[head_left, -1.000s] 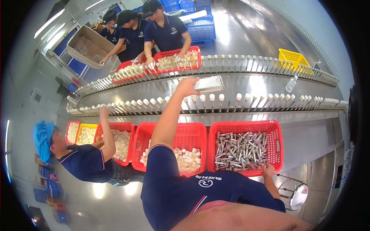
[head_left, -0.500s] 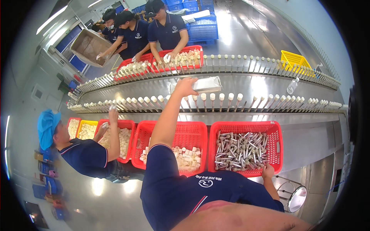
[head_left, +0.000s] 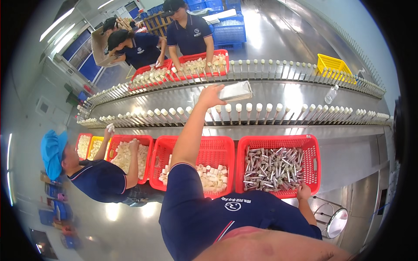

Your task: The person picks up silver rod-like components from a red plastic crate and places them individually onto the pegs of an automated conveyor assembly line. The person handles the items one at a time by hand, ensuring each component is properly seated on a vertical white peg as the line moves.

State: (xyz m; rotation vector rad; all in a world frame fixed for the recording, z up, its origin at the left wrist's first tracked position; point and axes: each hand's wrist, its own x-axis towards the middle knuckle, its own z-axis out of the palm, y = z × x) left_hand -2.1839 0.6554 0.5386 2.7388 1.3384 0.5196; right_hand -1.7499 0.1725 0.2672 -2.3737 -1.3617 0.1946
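Observation:
My left hand (head_left: pixel 211 96) reaches out over the steel middle of the line, its fingers closed on the left end of a flat, white, wrapped packet (head_left: pixel 236 91). In front of it runs a row of upright pins topped with white caps (head_left: pixel 259 107). My right hand (head_left: pixel 304 191) grips the right near corner of a red basket (head_left: pixel 314 163). Many loose metal pins (head_left: pixel 272 172) fill that basket. Under my left arm stands another red basket (head_left: pixel 213 148), partly hidden, with white cylindrical caps (head_left: pixel 213 176) in it.
A co-worker in a blue cap (head_left: pixel 54 150) handles pieces at baskets on my left. Others stand across the line at red baskets (head_left: pixel 200 56). A clear bottle (head_left: pixel 331 94) lies on the steel at right, near a yellow basket (head_left: pixel 335 65). A round stool (head_left: pixel 336 223) stands at lower right.
The packet has risen slightly and tilted in my left hand. The capped pins along the near row have shifted. The co-worker at left has swapped hand positions; those across the line have moved.

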